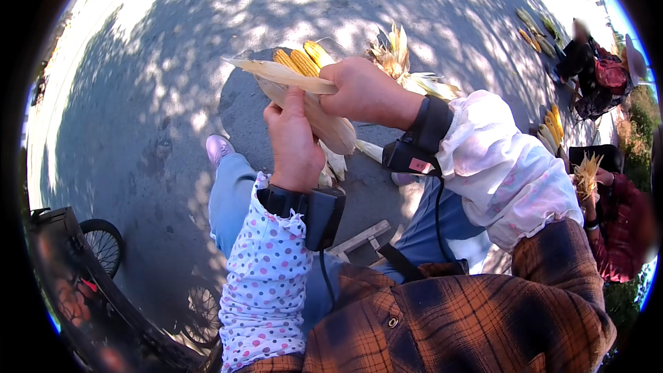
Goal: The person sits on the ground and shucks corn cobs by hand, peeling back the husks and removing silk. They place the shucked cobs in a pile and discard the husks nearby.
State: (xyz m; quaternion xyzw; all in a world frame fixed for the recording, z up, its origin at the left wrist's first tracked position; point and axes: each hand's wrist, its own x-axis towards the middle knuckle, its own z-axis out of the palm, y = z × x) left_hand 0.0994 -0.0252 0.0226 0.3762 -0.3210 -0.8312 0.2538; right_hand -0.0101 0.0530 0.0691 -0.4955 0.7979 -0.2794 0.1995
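An ear of corn in its pale dry husk [331, 123] lies slantwise between my two hands. Around its lower side my left hand [298, 140] is closed, thumb on top. My right hand [362, 90] grips a strip of husk [282, 71] at the upper side of the ear; the strip's pointed end sticks out to the left. Just beyond the hands, several bare yellow corn ears [304, 62] lie on the ground. Loose husks [396, 57] lie to the right of them, and more husk [334, 163] shows below the held ear.
A wooden stool or frame [362, 238] is between my legs. At the lower left stands a dark cart with a spoked wheel [102, 246]. On the right, a person in dark red [624, 228] holds husks, near a corn pile [551, 127]. Another person [595, 70] sits farther off by more corn [533, 36].
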